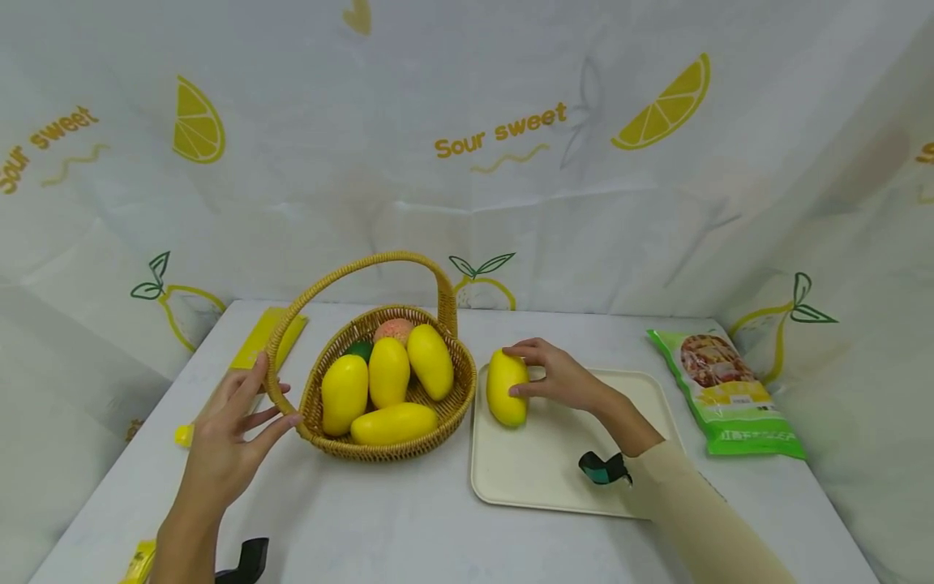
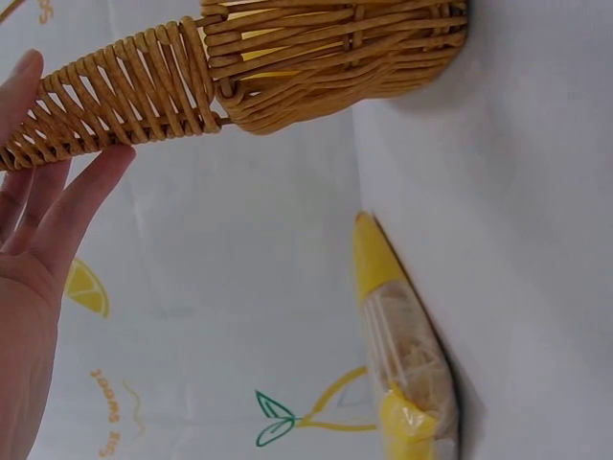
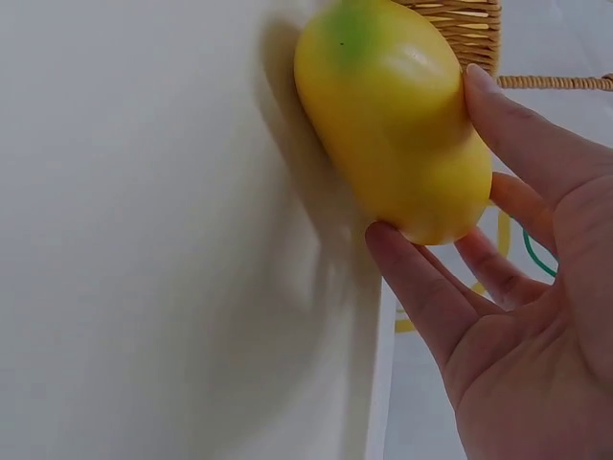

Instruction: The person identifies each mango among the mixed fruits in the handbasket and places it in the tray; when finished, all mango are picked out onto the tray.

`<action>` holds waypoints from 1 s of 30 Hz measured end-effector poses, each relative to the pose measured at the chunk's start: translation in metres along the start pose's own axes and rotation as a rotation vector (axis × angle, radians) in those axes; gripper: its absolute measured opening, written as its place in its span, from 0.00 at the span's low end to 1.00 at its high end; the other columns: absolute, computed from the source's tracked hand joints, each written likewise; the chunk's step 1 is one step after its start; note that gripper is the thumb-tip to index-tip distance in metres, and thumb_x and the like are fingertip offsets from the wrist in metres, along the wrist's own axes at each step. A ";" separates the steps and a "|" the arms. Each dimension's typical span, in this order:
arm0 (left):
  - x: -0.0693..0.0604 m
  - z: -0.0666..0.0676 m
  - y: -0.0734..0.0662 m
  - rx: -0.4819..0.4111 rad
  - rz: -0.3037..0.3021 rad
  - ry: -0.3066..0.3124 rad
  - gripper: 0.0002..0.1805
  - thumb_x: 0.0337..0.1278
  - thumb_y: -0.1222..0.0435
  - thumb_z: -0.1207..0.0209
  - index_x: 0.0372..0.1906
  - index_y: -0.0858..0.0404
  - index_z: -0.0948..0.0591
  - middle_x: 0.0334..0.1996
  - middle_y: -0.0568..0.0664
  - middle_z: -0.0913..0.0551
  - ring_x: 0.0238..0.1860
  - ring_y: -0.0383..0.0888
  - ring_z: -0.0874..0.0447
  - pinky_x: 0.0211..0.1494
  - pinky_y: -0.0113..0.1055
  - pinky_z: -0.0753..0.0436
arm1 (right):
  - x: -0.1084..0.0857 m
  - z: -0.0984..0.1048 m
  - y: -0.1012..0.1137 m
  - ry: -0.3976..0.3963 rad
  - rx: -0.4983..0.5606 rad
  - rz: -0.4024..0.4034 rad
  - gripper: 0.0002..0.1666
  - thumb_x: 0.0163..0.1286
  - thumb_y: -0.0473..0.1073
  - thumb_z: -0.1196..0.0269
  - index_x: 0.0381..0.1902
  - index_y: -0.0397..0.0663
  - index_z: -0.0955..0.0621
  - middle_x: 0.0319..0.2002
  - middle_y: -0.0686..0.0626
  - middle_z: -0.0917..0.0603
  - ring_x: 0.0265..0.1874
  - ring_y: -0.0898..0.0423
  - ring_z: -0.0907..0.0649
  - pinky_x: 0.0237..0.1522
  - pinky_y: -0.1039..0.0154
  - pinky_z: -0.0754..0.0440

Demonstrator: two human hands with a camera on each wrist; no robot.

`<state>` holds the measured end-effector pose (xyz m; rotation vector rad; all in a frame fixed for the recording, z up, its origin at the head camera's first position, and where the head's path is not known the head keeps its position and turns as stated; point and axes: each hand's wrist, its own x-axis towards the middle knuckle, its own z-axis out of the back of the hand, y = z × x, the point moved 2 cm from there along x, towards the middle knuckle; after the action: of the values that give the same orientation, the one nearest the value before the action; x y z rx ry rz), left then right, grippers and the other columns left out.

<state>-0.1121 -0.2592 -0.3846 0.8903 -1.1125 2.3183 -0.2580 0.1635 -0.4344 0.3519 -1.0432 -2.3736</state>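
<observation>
My left hand (image 1: 226,446) grips the lower left part of the arched handle (image 1: 350,272) of a wicker basket (image 1: 379,454). In the left wrist view the thumb and fingers lie on either side of the woven handle (image 2: 124,91). Several yellow mangoes (image 1: 388,373) lie in the basket, with a pinkish round fruit (image 1: 396,330) and a partly hidden green one (image 1: 360,349) behind them. To the right, my right hand (image 1: 565,381) holds another mango (image 1: 505,397) between thumb and fingers, at the left side of a cream tray (image 1: 540,478). The right wrist view shows its greenish end (image 3: 354,38).
A green and white food bag (image 1: 737,397) lies right of the tray. Behind the left hand is a yellow packet (image 1: 273,332), partly clear in the left wrist view. Another yellow packet (image 1: 140,561) shows at the lower left. A printed curtain (image 1: 467,211) hangs behind the table.
</observation>
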 end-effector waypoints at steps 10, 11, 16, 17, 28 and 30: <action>-0.002 -0.001 0.003 -0.026 0.011 -0.014 0.47 0.49 0.58 0.34 0.76 0.64 0.37 0.51 0.37 0.25 0.54 0.24 0.19 0.49 0.14 0.15 | 0.000 -0.002 -0.001 0.004 -0.013 0.025 0.38 0.69 0.49 0.30 0.72 0.40 0.28 0.72 0.35 0.29 0.69 0.37 0.25 0.68 0.41 0.19; -0.002 -0.001 0.003 -0.027 0.013 -0.015 0.47 0.49 0.59 0.34 0.76 0.65 0.37 0.51 0.37 0.25 0.54 0.24 0.19 0.49 0.14 0.15 | 0.000 -0.002 -0.001 0.006 -0.017 0.025 0.38 0.70 0.49 0.31 0.73 0.40 0.28 0.72 0.35 0.29 0.69 0.37 0.26 0.69 0.40 0.20; -0.001 0.000 0.000 -0.023 0.021 -0.015 0.46 0.50 0.59 0.35 0.76 0.65 0.36 0.51 0.37 0.25 0.53 0.25 0.19 0.49 0.14 0.16 | 0.001 -0.002 0.000 0.009 -0.034 0.016 0.39 0.70 0.49 0.31 0.73 0.40 0.28 0.72 0.35 0.29 0.70 0.37 0.27 0.72 0.39 0.23; -0.001 0.000 0.000 -0.022 0.025 -0.013 0.46 0.50 0.58 0.35 0.76 0.64 0.36 0.51 0.37 0.25 0.53 0.25 0.19 0.49 0.14 0.16 | 0.001 -0.001 0.001 0.009 -0.040 0.013 0.39 0.70 0.49 0.31 0.73 0.40 0.28 0.72 0.35 0.29 0.70 0.37 0.27 0.72 0.39 0.23; -0.002 -0.001 0.003 -0.056 0.017 -0.024 0.46 0.51 0.54 0.36 0.76 0.66 0.36 0.51 0.38 0.25 0.54 0.27 0.18 0.49 0.14 0.15 | -0.002 0.002 0.005 0.031 0.024 -0.008 0.39 0.71 0.50 0.32 0.74 0.40 0.31 0.75 0.35 0.35 0.73 0.35 0.30 0.67 0.41 0.17; -0.002 -0.001 0.003 -0.058 0.018 -0.025 0.46 0.51 0.55 0.35 0.76 0.66 0.36 0.51 0.37 0.25 0.54 0.26 0.18 0.49 0.14 0.15 | -0.003 0.004 0.006 0.026 0.020 -0.010 0.40 0.71 0.51 0.32 0.74 0.42 0.31 0.76 0.35 0.35 0.74 0.35 0.31 0.69 0.37 0.20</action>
<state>-0.1130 -0.2603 -0.3880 0.8933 -1.1966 2.2826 -0.2553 0.1638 -0.4277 0.3953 -1.0557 -2.3624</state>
